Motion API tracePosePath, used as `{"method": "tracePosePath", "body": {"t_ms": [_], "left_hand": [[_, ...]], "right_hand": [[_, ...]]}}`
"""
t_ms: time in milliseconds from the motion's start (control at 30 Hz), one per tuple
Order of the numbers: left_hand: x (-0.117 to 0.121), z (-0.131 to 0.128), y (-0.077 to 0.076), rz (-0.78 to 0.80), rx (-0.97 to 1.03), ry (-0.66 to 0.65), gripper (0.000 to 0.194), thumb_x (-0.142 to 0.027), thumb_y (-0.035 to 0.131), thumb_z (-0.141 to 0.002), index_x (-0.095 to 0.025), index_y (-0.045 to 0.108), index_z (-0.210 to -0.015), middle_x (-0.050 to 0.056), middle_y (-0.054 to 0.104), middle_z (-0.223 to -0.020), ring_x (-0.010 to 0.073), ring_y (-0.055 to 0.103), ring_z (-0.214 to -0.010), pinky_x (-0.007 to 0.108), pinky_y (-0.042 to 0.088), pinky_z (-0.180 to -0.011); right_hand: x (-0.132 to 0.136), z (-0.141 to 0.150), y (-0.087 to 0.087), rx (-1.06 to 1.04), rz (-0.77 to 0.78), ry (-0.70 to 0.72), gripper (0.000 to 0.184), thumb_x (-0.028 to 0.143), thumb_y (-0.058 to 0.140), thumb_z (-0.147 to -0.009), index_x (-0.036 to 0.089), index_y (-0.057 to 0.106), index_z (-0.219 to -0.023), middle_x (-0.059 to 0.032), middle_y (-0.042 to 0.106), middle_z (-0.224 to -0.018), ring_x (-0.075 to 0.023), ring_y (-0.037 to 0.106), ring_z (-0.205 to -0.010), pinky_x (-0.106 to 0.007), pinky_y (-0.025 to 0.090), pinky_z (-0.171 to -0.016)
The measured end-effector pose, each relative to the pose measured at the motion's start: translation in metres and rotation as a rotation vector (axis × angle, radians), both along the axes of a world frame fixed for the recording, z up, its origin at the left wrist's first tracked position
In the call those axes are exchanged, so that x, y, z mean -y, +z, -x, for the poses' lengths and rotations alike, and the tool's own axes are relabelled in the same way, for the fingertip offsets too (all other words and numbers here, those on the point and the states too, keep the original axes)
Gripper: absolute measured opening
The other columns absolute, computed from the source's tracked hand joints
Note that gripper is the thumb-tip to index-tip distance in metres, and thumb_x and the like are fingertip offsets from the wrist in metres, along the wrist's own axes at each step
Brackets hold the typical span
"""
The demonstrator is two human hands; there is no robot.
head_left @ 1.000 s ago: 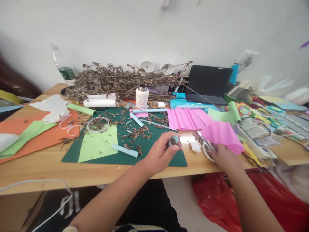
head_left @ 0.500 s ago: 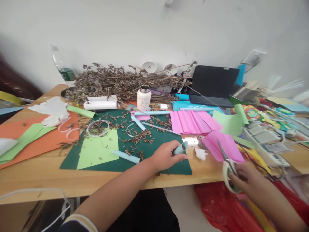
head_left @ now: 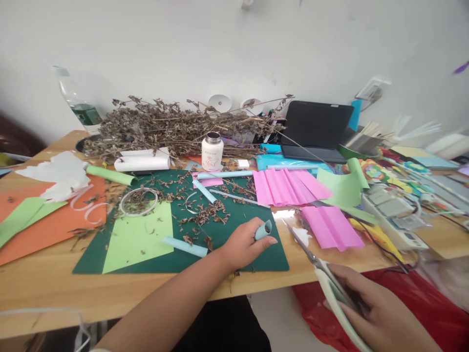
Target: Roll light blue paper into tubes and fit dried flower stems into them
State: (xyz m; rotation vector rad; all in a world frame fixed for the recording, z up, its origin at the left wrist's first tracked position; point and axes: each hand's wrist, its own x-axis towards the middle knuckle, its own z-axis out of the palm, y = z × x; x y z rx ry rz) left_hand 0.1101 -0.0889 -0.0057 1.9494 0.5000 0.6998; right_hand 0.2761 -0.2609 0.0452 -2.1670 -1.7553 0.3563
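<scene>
My left hand [head_left: 245, 245] is closed around a light blue paper tube [head_left: 263, 230], its open end tipped up toward the right, over the green cutting mat [head_left: 223, 261]. In my right hand [head_left: 370, 298] are scissors [head_left: 315, 261] with pale handles. Their blades point up and left, toward the tube but apart from it. A crumpled white scrap [head_left: 302, 236] lies by the blade tips. Another blue paper tube [head_left: 185, 246] rests on the mat left of my wrist, across the edge of a light green sheet [head_left: 141, 242].
Dried plant stems [head_left: 176, 124] run along the wall behind a white bottle [head_left: 212, 152]. Folded pink paper [head_left: 289, 187], a black laptop-like device [head_left: 318, 129] and a power strip [head_left: 394, 217] stand to the right. Dry leaf bits [head_left: 210, 213] litter the mat.
My right hand has brought the scissors left and nearer the tube, their blades turned to point left. My left hand keeps its hold on the blue tube. The view has shifted slightly.
</scene>
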Motion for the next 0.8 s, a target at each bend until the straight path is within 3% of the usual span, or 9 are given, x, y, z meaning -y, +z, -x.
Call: {"method": "tracePosePath", "body": {"t_ms": [267, 433, 800], "left_hand": [[0.0, 0.0, -0.002, -0.015, -0.007, -0.005, 0.022, -0.04, 0.043, -0.077, -0.018, 0.044, -0.072, -0.001, 0.047, -0.066, 0.0112, 0.044, -0.06, 0.022, 0.035, -0.056], [0.001, 0.0, -0.001, -0.027, 0.0, -0.009, 0.022, -0.039, 0.043, -0.077, -0.018, 0.044, -0.071, -0.001, 0.047, -0.066, 0.0113, 0.045, -0.06, 0.022, 0.035, -0.056], [-0.001, -0.001, -0.006, -0.046, -0.007, -0.027, 0.023, -0.04, 0.041, -0.078, -0.018, 0.045, -0.072, 0.0, 0.05, -0.069, 0.0117, 0.046, -0.061, 0.022, 0.035, -0.056]], "right_hand": [[0.011, 0.001, 0.001, 0.14, -0.011, 0.088, 0.035, 0.031, 0.053, -0.062, 0.02, 0.061, -0.095, -0.0074, 0.069, -0.083, -0.0227, 0.065, -0.07, -0.028, 0.054, -0.059], [0.019, -0.001, -0.006, 0.235, -0.116, 0.123, 0.047, 0.038, 0.048, -0.064, 0.018, 0.054, -0.106, -0.01, 0.065, -0.096, -0.0271, 0.062, -0.083, -0.034, 0.054, -0.065], [0.009, 0.009, -0.001, 0.26, -0.099, 0.049, 0.042, 0.04, 0.054, -0.062, 0.018, 0.059, -0.098, -0.0089, 0.067, -0.087, -0.025, 0.063, -0.076, -0.033, 0.053, -0.062]]}}
